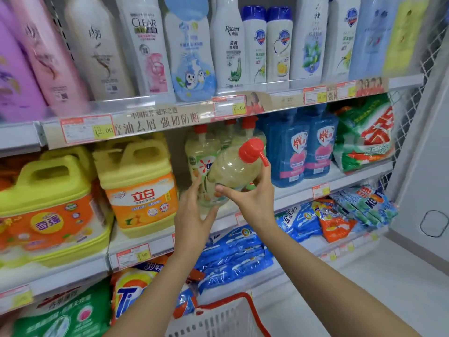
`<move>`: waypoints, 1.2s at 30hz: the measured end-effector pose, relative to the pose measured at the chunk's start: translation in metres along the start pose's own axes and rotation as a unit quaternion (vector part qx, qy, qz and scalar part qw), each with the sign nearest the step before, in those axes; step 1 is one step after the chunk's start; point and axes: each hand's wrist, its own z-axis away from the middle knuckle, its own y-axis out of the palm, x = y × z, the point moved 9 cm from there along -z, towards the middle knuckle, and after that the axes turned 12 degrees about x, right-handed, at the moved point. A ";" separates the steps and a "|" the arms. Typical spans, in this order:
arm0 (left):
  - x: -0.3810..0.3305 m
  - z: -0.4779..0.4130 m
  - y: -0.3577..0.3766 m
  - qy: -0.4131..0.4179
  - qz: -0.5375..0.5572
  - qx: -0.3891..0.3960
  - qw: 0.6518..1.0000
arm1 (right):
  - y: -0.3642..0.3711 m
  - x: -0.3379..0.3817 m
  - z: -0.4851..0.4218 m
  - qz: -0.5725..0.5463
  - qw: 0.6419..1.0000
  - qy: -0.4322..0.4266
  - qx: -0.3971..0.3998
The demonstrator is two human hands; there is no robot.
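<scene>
Bottle (pixel 233 169) of pale yellow liquid with red pump cap (pixel 251 150) is held in mid-air in front of the middle shelf, tilted, cap end up and leaned toward the camera. Right hand (pixel 252 200) is clamped round its upper body: thumb laid across the near side, fingers curled round the far side just under the pump spout. Left hand (pixel 192 215) is placed at the lower end, fingers (pixel 198 183) straight and spread apart, touching the label side, not curled. How much weight is carried there cannot be told.

Bottles of the same kind (pixel 201 152) are stood on the shelf just beyond the left fingertips. Blue bottles (pixel 289 152) are seen past the right fingers. Yellow jug (pixel 141 186) is set well apart, on the left little-finger side. Basket (pixel 245 299) with red rim is seen below both wrists.

Risks, judged:
- Real grip is taken by one hand only, on a smooth rounded part, so a slip is likely if the left hand is taken away early.
- Spout is close above the right fingers and could be pressed or snagged, and liquid squirted.
- If the bottle is swung back, the standing bottles could be knocked over.
- If it is dropped into the basket from this height, the pump could be cracked
</scene>
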 end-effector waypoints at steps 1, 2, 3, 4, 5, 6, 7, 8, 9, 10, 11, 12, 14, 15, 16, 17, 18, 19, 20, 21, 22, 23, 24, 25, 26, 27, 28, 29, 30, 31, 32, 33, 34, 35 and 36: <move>0.004 -0.002 0.002 -0.001 0.008 0.008 1.000 | 0.002 -0.002 -0.003 0.001 1.000 0.001 0.000; 0.006 -0.004 0.004 -0.001 0.009 0.012 1.000 | 0.002 -0.003 -0.006 0.002 1.000 0.001 -0.001; 0.007 -0.006 0.005 -0.002 0.006 0.013 1.000 | 0.003 -0.005 -0.009 0.004 1.000 0.002 -0.003; 0.008 -0.008 0.006 -0.004 0.002 0.012 1.000 | 0.004 -0.007 -0.011 0.006 1.000 0.005 -0.005; 0.010 -0.010 0.008 -0.007 0.000 0.014 1.000 | 0.004 -0.010 -0.013 0.006 1.000 0.010 -0.006; 0.011 -0.012 0.011 -0.009 -0.002 0.018 1.000 | 0.005 -0.013 -0.015 0.003 1.000 0.017 -0.008; 0.013 -0.013 0.014 -0.010 -0.004 0.023 1.000 | 0.005 -0.018 -0.016 -0.003 1.000 0.024 -0.009; 0.014 -0.014 0.017 -0.011 -0.006 0.027 1.000 | 0.006 -0.022 -0.017 -0.009 0.999 0.030 -0.009; 0.015 -0.016 0.019 -0.013 -0.007 0.031 0.999 | 0.007 -0.026 -0.019 -0.013 0.999 0.035 -0.008; 0.017 -0.017 0.022 -0.017 -0.006 0.037 0.999 | 0.008 -0.029 -0.020 -0.015 0.999 0.039 -0.008; 0.018 -0.018 0.023 -0.020 -0.006 0.041 0.999 | 0.009 -0.032 -0.021 -0.016 0.999 0.043 -0.009; 0.020 -0.019 0.025 -0.021 -0.006 0.042 0.999 | 0.009 -0.035 -0.022 -0.016 0.999 0.047 -0.011; 0.023 -0.021 0.026 -0.023 -0.012 0.041 0.999 | 0.010 -0.038 -0.025 -0.004 0.998 0.055 -0.017; 0.024 -0.022 0.026 -0.023 -0.015 0.040 0.999 | 0.011 -0.038 -0.027 0.013 0.998 0.057 -0.019; 0.025 -0.022 0.027 -0.023 -0.019 0.040 0.999 | 0.012 -0.036 -0.028 0.036 0.998 0.057 -0.017; 0.026 -0.022 0.028 -0.022 -0.023 0.039 0.999 | 0.014 -0.034 -0.031 0.065 0.996 0.061 -0.011; 0.026 -0.023 0.029 -0.020 -0.028 0.040 0.999 | 0.017 -0.032 -0.035 0.098 0.993 0.068 -0.003; 0.027 -0.023 0.030 -0.017 -0.033 0.042 0.998 | 0.020 -0.032 -0.040 0.135 0.988 0.075 0.007; 0.028 -0.023 0.032 -0.016 -0.036 0.046 0.998 | 0.023 -0.031 -0.045 0.175 0.981 0.079 0.016; 0.029 -0.024 0.035 -0.018 -0.038 0.054 0.998 | 0.027 -0.030 -0.050 0.213 0.974 0.080 0.026; 0.032 -0.025 0.037 -0.023 -0.040 0.065 0.997 | 0.032 -0.028 -0.056 0.247 0.965 0.079 0.035; 0.035 -0.026 0.041 -0.028 -0.045 0.079 0.995 | 0.035 -0.027 -0.061 0.274 0.958 0.078 0.041; 0.037 -0.027 0.044 -0.030 -0.055 0.091 0.994 | 0.038 -0.027 -0.066 0.291 0.952 0.079 0.047; 0.038 -0.028 0.045 -0.030 -0.064 0.101 0.992 | 0.040 -0.028 -0.070 0.296 0.950 0.081 0.061; 0.039 -0.029 0.046 -0.027 -0.070 0.106 0.991 | 0.041 -0.031 -0.072 0.285 0.951 0.085 0.084; 0.040 -0.030 0.045 -0.021 -0.074 0.110 0.991 | 0.041 -0.035 -0.073 0.260 0.955 0.088 0.112; 0.039 -0.030 0.045 -0.015 -0.077 0.111 0.991 | 0.041 -0.039 -0.070 0.233 0.958 0.088 0.140; 0.039 -0.030 0.044 -0.013 -0.084 0.110 0.990 | 0.041 -0.043 -0.065 0.217 0.959 0.086 0.160; 0.040 -0.029 0.043 -0.015 -0.096 0.108 0.989 | 0.041 -0.046 -0.057 0.219 0.958 0.083 0.168; 0.042 -0.029 0.043 -0.022 -0.108 0.105 0.988 | 0.042 -0.049 -0.051 0.233 0.955 0.081 0.165; 0.044 -0.027 0.043 -0.029 -0.115 0.101 0.988 | 0.042 -0.051 -0.046 0.247 0.954 0.076 0.154; 0.046 -0.026 0.044 -0.033 -0.116 0.100 0.988 | 0.043 -0.052 -0.044 0.254 0.955 0.068 0.138; 0.046 -0.026 0.045 -0.028 -0.113 0.103 0.988 | 0.044 -0.052 -0.043 0.255 0.957 0.061 0.125; 0.045 -0.027 0.047 -0.018 -0.105 0.112 0.988 | 0.045 -0.052 -0.044 0.255 0.958 0.056 0.117; 0.044 -0.029 0.049 -0.007 -0.088 0.125 0.988 | 0.046 -0.052 -0.044 0.257 0.958 0.054 0.113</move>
